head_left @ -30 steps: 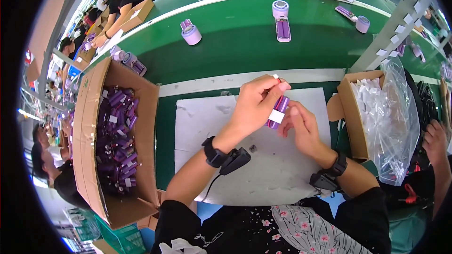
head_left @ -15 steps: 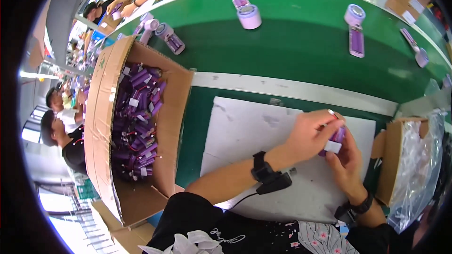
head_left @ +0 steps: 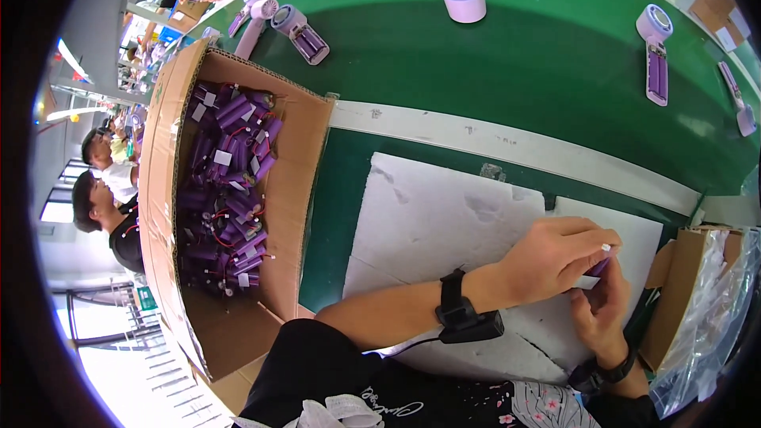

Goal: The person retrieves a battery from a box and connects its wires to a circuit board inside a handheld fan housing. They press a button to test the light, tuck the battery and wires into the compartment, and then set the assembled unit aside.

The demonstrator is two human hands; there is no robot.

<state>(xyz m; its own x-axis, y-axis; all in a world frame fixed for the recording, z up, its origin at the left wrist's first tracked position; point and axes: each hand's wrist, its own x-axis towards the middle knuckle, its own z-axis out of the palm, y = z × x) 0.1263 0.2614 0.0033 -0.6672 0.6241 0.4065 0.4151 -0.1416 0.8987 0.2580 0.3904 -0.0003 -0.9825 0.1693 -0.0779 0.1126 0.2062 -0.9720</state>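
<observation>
A purple battery pack [head_left: 600, 267] with a white label [head_left: 586, 282] is held over the white foam board [head_left: 428, 214], mostly covered by my fingers. My right hand [head_left: 604, 313] grips it from the right and below, fingers closed round it. From the left, my left hand [head_left: 547, 263] reaches across the pack with its fingers pinched together. A small white connector [head_left: 606, 248] shows at those fingertips, on the pack's lead. Between my hands, the rest of the lead is hidden.
At left stands a cardboard box [head_left: 313, 143] filled with purple battery packs [head_left: 234, 190]. Beyond a white rail [head_left: 507, 139], purple handheld fans [head_left: 464, 1] lie on the green belt [head_left: 555, 47]. A box with clear plastic bags [head_left: 705, 301] stands at right. Co-workers sit far left.
The view has shifted, so the belt and fans sit differently in the picture. Both my hands still hold the battery pack, now turned so that less of it shows.
</observation>
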